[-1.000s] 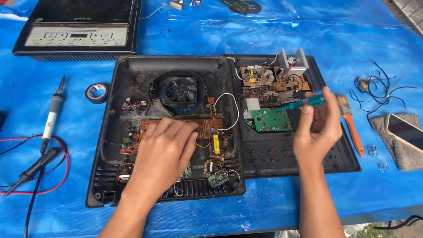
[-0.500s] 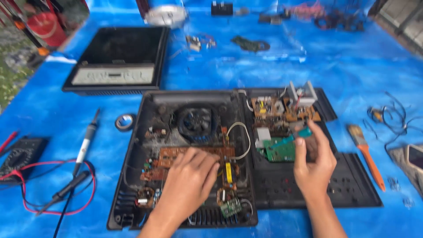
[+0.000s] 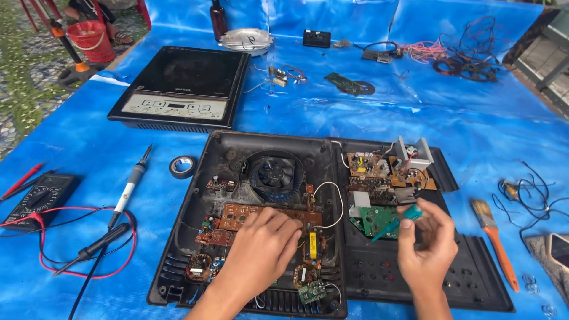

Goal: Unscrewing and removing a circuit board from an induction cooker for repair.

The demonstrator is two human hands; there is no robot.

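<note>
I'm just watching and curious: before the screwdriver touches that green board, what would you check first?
1. Screwdriver gripped in right hand: ok.
2. Tip on the green board: cannot tell, it is over the board.
3. Left hand steadying the brown board: ok.
4. Case lying flat on the tarp: ok.
5. Power disconnected: cannot tell.
6. Soldering iron lying apart from the hands: ok.

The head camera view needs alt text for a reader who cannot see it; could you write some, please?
A person's left hand rests on the brown circuit board inside an opened black plastic cooktop casing, while the right hand holds a green-handled screwdriver over a small green circuit board. The casing lies on a blue tarpaulin.
</note>
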